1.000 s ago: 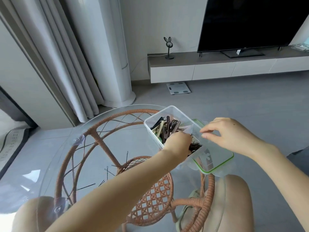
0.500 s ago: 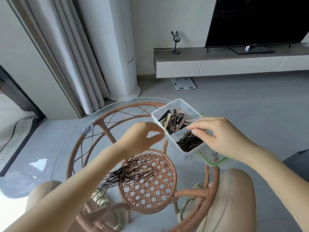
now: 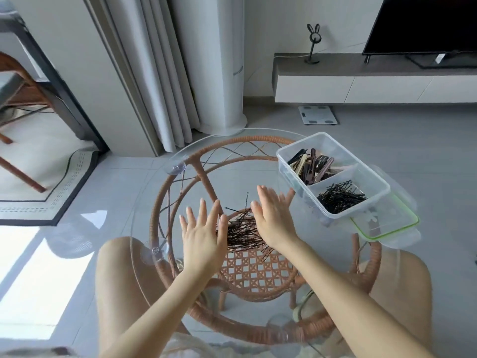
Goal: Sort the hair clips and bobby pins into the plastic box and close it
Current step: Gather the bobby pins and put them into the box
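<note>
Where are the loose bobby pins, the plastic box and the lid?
loose bobby pins (image 3: pixel 241 232), head view, middle of the pile between the hands
plastic box (image 3: pixel 284 154), head view, far left rim
lid (image 3: pixel 387 226), head view, clear panel inside green edge

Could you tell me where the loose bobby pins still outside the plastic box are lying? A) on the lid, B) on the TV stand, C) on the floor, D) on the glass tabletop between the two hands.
D: the loose bobby pins lie on the glass tabletop, between the left hand and right hand.
</note>
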A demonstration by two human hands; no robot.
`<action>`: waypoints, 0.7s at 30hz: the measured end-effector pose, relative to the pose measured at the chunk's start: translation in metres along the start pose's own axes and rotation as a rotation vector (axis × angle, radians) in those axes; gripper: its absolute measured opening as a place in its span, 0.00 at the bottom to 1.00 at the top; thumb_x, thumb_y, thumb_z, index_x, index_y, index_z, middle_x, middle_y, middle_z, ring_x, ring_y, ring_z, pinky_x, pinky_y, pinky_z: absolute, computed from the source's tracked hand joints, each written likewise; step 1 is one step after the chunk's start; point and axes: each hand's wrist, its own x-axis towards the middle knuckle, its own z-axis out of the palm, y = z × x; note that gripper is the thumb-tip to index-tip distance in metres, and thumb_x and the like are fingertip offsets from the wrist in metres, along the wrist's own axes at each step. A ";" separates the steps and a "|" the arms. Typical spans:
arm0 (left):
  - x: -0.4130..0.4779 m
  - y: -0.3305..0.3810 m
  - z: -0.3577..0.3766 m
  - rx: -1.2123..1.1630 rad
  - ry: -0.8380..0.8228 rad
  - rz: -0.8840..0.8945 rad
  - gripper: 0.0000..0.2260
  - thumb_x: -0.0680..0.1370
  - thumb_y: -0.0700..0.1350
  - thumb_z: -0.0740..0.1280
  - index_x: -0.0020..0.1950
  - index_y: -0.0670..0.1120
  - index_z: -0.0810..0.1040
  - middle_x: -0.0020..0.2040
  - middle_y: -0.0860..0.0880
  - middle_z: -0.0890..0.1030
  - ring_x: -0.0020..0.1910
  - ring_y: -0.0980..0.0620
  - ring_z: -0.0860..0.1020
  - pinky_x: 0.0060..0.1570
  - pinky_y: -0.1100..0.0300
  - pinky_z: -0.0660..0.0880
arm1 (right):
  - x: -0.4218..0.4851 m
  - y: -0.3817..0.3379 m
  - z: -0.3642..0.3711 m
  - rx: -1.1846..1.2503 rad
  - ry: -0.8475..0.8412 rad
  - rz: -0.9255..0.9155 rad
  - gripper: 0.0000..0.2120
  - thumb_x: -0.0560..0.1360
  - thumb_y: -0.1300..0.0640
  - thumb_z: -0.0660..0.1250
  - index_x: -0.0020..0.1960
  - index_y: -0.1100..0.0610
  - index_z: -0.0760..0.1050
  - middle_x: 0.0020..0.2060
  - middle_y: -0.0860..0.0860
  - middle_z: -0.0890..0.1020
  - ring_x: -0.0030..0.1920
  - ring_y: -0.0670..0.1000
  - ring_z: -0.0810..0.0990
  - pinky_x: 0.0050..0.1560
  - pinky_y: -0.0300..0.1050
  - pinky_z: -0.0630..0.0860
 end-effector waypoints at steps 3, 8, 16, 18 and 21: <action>0.016 0.015 0.004 -0.144 -0.008 0.067 0.25 0.80 0.55 0.42 0.74 0.49 0.59 0.76 0.47 0.59 0.77 0.49 0.52 0.75 0.56 0.44 | 0.013 -0.025 0.009 0.142 -0.090 -0.039 0.23 0.81 0.52 0.47 0.74 0.58 0.54 0.73 0.56 0.61 0.74 0.55 0.55 0.75 0.49 0.42; 0.020 0.037 -0.001 -0.575 0.153 -0.071 0.17 0.82 0.47 0.50 0.58 0.44 0.77 0.52 0.48 0.82 0.52 0.51 0.79 0.51 0.61 0.71 | 0.001 -0.031 0.012 0.401 -0.020 -0.018 0.18 0.81 0.55 0.51 0.69 0.58 0.65 0.61 0.56 0.78 0.61 0.54 0.76 0.58 0.41 0.72; 0.018 0.035 -0.015 -1.076 0.069 -0.211 0.14 0.80 0.45 0.55 0.45 0.46 0.79 0.49 0.45 0.82 0.53 0.45 0.79 0.56 0.54 0.74 | -0.027 -0.024 -0.013 0.895 -0.054 0.008 0.12 0.79 0.55 0.56 0.61 0.52 0.70 0.52 0.50 0.82 0.54 0.43 0.80 0.55 0.34 0.73; 0.022 0.017 -0.025 -0.778 -0.047 -0.046 0.18 0.76 0.56 0.55 0.53 0.48 0.80 0.58 0.48 0.80 0.60 0.49 0.76 0.60 0.56 0.71 | -0.035 -0.012 -0.030 0.701 -0.170 -0.030 0.25 0.73 0.44 0.63 0.68 0.47 0.63 0.63 0.45 0.75 0.64 0.41 0.71 0.65 0.40 0.66; 0.026 -0.006 -0.041 -0.206 -0.339 0.193 0.35 0.67 0.72 0.53 0.68 0.54 0.69 0.72 0.53 0.67 0.71 0.52 0.63 0.71 0.49 0.59 | -0.052 0.003 -0.045 0.005 -0.400 -0.197 0.51 0.63 0.34 0.69 0.75 0.47 0.44 0.75 0.44 0.53 0.74 0.45 0.50 0.74 0.47 0.49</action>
